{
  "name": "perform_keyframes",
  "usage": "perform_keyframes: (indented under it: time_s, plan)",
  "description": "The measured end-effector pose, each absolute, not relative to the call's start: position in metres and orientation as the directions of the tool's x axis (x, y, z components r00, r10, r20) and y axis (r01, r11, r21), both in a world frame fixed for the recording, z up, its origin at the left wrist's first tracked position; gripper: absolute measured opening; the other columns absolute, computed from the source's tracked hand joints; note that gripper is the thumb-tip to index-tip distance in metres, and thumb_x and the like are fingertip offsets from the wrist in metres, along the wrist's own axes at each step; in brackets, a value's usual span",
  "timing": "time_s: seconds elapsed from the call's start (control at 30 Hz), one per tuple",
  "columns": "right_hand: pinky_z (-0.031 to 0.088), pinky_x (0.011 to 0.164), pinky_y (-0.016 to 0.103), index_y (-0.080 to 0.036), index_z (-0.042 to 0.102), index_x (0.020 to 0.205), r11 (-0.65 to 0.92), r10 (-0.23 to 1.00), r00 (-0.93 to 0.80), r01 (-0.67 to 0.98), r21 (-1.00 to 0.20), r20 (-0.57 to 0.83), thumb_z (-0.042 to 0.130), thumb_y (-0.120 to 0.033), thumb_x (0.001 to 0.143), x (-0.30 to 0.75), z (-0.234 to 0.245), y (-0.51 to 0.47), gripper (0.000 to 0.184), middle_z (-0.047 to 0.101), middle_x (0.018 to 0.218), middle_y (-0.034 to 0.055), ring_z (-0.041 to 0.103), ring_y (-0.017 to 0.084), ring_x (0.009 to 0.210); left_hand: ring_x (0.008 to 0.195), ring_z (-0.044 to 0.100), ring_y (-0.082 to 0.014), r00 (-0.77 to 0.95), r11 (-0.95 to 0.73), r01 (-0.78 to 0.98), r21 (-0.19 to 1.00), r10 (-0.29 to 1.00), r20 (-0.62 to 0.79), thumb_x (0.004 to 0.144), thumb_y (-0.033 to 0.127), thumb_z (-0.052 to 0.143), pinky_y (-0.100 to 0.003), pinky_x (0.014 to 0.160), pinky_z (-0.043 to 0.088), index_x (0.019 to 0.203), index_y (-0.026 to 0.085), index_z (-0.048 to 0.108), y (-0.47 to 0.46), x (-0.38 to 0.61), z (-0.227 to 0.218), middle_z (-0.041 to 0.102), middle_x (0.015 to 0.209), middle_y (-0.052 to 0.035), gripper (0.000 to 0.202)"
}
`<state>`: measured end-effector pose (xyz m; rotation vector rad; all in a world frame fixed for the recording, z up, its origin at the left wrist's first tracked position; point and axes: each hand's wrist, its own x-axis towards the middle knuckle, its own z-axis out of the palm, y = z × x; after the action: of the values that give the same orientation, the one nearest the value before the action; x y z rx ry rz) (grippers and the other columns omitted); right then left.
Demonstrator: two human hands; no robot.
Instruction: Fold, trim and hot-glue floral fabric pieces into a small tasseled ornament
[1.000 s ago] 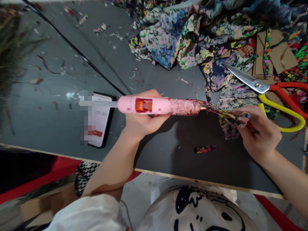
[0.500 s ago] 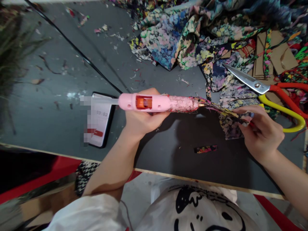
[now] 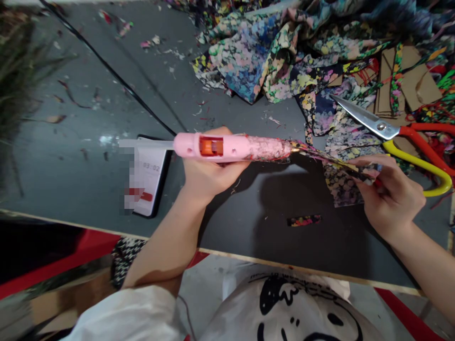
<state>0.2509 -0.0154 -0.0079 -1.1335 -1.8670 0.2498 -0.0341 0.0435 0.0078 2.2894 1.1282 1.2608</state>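
Observation:
My left hand (image 3: 209,175) is wrapped round a pink hot glue gun (image 3: 234,148), seen from above with its nozzle pointing right. A clear glue stick (image 3: 156,144) sticks out of the gun's back end. Pinched in my right hand (image 3: 394,199) is a narrow flowered fabric strip (image 3: 330,163), dark with yellow and pink. The strip's left end meets the metal nozzle tip, and its right end is partly hidden by my fingers. Below it, a short flowered fabric scrap (image 3: 304,220) lies on the grey table (image 3: 231,227).
Scissors (image 3: 382,127) with red and yellow handles lie at the right on fabric and cardboard pieces (image 3: 412,85). Crumpled flowered cloth (image 3: 249,57) covers the back. A phone (image 3: 147,177) lies left of my hand. A black cord (image 3: 113,78) runs to the gun. Dry grass (image 3: 21,85) is far left.
My right hand has shifted slightly to the right with the fabric strip. The glue gun has tilted a little, its back end slightly higher in view and its nozzle still at the strip.

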Motion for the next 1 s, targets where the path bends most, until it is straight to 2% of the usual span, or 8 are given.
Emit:
perform_keyframes:
  time_s: [0.23,0.5,0.67,0.87,1.0]
  plan:
    - [0.056,0.073,0.033,-0.02,0.062,0.088,0.518,0.81,-0.148,0.634,-0.575,0.567,0.063,-0.009,0.079,0.2487,-0.0058,-0.0165,0.015,0.071,0.082,0.0046,0.069,0.019,0.078,0.045,0.045,-0.0045,0.273,-0.626,0.521,0.581,0.767,0.581,0.065,0.013,0.066,-0.016,0.039,0.031,0.059,0.015,0.057,0.0449,-0.0315,0.0119,0.048,0.052,0.0066,0.011]
    - [0.055,0.067,0.032,-0.02,0.061,0.084,0.532,0.794,-0.141,0.63,-0.565,0.591,0.063,-0.008,0.078,0.2492,-0.0066,-0.0148,0.013,0.071,0.081,0.0051,0.069,0.019,0.077,0.046,0.047,-0.0041,0.3,-0.652,0.498,0.572,0.748,0.591,0.065,0.009,0.069,-0.014,0.041,0.034,0.057,0.014,0.054,0.0443,-0.0322,0.0095,0.048,0.053,0.0063,0.018]
    - [0.056,0.068,0.032,-0.02,0.059,0.082,0.529,0.789,-0.125,0.636,-0.562,0.602,0.063,-0.009,0.078,0.2497,-0.0077,-0.0138,0.013,0.071,0.08,0.0043,0.069,0.018,0.075,0.044,0.048,-0.0047,0.254,-0.615,0.491,0.617,0.779,0.574,0.066,0.016,0.071,-0.015,0.04,0.036,0.054,0.015,0.052,0.0439,-0.0304,0.0075,0.051,0.051,0.0061,0.022]
    - [0.056,0.068,0.033,-0.021,0.061,0.083,0.53,0.791,-0.122,0.624,-0.574,0.599,0.063,-0.008,0.077,0.2496,-0.0073,-0.0136,0.014,0.071,0.08,0.0043,0.069,0.019,0.075,0.044,0.046,-0.005,0.224,-0.547,0.505,0.668,0.83,0.51,0.063,0.019,0.071,-0.016,0.039,0.035,0.053,0.015,0.052,0.0444,-0.0309,0.0083,0.051,0.049,0.0062,0.022]
    - [0.057,0.068,0.033,-0.021,0.06,0.083,0.54,0.782,-0.127,0.627,-0.562,0.61,0.064,-0.008,0.076,0.251,-0.0095,-0.0142,0.015,0.071,0.082,0.0044,0.069,0.019,0.077,0.045,0.048,-0.0054,0.234,-0.561,0.493,0.665,0.822,0.52,0.064,0.016,0.069,-0.016,0.04,0.036,0.054,0.015,0.054,0.0446,-0.0309,0.0093,0.051,0.05,0.0059,0.018]
